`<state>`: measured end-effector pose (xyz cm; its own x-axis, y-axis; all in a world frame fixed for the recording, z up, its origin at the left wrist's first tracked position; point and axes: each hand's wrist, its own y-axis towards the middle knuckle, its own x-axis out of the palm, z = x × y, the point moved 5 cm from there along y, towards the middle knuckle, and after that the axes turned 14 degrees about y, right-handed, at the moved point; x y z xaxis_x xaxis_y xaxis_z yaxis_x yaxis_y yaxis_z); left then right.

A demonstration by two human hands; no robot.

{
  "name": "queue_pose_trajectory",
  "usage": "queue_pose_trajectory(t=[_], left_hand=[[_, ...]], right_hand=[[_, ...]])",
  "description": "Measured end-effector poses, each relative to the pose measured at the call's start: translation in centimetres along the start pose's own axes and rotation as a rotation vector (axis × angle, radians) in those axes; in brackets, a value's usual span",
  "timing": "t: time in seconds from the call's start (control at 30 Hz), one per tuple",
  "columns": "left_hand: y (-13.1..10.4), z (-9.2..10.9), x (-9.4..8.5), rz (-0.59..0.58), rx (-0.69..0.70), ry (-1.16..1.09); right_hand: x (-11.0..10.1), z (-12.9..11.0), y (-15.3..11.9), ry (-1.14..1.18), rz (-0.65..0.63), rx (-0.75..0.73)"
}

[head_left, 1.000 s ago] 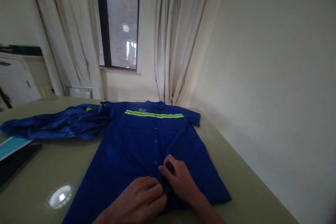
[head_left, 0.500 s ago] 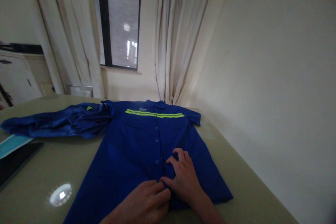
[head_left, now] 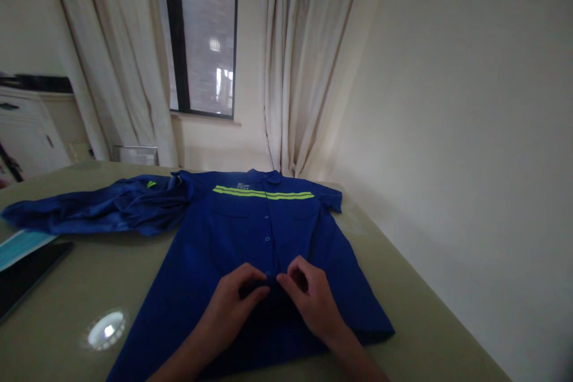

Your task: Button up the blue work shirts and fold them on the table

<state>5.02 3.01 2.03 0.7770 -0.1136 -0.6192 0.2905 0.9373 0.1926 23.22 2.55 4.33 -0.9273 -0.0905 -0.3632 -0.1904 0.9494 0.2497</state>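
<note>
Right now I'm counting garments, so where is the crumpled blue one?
In the head view, the crumpled garment lies on the table, left of the spread shirt and just beyond the light-blue sheet.

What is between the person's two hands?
In the head view, a strip of the blue shirt with a small button lies between the left hand and right hand.

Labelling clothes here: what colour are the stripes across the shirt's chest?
Bright yellow-green stripes, clearest in the head view.
</note>
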Motion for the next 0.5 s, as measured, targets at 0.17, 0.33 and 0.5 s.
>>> queue_pose_trajectory(t=[0.17,0.33,0.5], left_hand=[[0.4,-1.6,-0.3,-0.036,-0.149,-0.245],[0.3,-0.7,-0.2,-0.085,-0.095,-0.301],[0.3,-0.1,-0.3,-0.079,-0.071,-0.276]], right_hand=[[1.8,-0.7,-0.8,-0.113,0.035,-0.056],[2.3,-0.2,-0.8,0.042,0.063,0.029],[2.4,0.1,-0.6,0.132,0.038,0.078]])
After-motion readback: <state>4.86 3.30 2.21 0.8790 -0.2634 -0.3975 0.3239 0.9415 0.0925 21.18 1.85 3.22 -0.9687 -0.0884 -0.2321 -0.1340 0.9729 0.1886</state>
